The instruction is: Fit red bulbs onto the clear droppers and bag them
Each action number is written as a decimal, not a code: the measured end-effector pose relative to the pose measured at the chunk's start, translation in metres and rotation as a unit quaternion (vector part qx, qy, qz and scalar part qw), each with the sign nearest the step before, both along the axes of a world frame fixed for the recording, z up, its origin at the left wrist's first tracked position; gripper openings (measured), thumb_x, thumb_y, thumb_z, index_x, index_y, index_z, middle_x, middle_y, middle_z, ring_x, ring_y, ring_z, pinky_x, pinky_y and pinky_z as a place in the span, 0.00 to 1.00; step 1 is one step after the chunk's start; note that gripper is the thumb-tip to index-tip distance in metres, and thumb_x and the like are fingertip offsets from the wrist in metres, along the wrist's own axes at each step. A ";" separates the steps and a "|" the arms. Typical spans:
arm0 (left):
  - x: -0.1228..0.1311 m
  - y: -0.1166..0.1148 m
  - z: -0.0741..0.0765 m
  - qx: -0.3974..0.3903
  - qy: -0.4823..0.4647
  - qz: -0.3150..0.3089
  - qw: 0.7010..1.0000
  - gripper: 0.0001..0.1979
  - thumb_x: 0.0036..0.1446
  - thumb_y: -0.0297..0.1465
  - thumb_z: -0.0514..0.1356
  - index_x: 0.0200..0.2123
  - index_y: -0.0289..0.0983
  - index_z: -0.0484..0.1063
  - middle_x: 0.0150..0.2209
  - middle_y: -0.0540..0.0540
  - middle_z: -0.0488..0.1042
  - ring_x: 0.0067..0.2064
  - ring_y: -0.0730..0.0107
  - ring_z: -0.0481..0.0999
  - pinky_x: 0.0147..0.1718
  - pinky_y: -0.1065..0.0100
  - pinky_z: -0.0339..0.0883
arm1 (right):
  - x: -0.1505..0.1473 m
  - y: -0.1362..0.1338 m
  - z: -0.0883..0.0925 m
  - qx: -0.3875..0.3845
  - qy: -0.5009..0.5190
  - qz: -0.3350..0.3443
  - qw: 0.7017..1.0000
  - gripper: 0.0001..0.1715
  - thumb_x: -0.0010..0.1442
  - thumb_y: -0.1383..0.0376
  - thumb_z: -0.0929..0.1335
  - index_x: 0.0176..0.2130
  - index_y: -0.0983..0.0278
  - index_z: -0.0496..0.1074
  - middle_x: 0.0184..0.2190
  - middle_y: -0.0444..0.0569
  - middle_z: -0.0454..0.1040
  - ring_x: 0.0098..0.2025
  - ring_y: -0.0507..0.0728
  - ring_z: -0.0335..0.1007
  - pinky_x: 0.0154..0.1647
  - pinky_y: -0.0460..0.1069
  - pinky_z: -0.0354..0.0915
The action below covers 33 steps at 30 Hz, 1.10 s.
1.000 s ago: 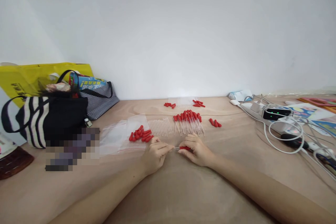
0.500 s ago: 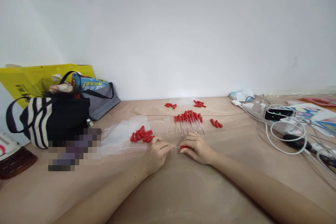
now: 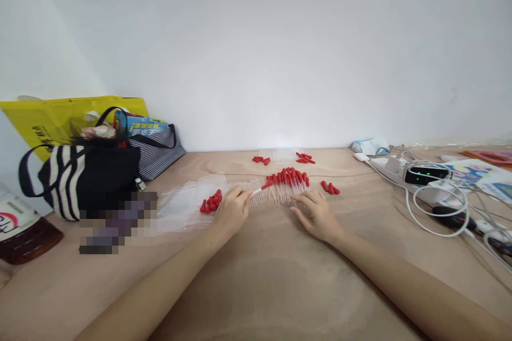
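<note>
While L hand (image 3: 236, 209) pinches dropper (image 3: 256, 192), R hand (image 3: 320, 216) splays.

The left hand (image 3: 233, 206) pinches while the right hand (image 3: 316, 215) curves loosely, palm down.

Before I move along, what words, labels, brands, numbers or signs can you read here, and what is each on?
Nothing reads clearly enough to quote.
Blue package: Chinese characters, too blurred to be sure of.
Yellow bag: dark characters, too small and blurred.
Bottle at the left edge: label lettering, cut off and blurred.
Small vial: any label too small.
Printed sheets at the right: any lettering too blurred.
</note>
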State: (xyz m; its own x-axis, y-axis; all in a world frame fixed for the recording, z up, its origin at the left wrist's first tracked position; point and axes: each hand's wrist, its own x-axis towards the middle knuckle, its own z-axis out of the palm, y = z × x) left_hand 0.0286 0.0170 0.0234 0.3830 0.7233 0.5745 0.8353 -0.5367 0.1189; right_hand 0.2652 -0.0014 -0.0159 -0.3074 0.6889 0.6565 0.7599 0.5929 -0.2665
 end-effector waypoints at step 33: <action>0.059 0.031 -0.030 -0.016 -0.046 -0.077 0.996 0.14 0.53 0.36 0.55 0.40 0.32 0.69 0.46 0.38 0.68 0.50 0.58 0.64 0.50 0.60 0.57 | 0.015 0.015 -0.004 -0.034 -0.019 -0.176 0.984 0.09 0.54 0.65 0.61 0.32 0.61 0.70 0.31 0.46 0.71 0.38 0.56 0.63 0.38 0.51 0.49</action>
State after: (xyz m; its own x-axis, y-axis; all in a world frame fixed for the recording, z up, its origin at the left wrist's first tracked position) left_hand 0.0880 0.0483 -0.0066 0.4373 0.6785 0.5903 0.7285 -0.6521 0.2099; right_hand 0.2801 0.0137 -0.0196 -0.0654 0.7990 0.5978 0.9248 0.2735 -0.2645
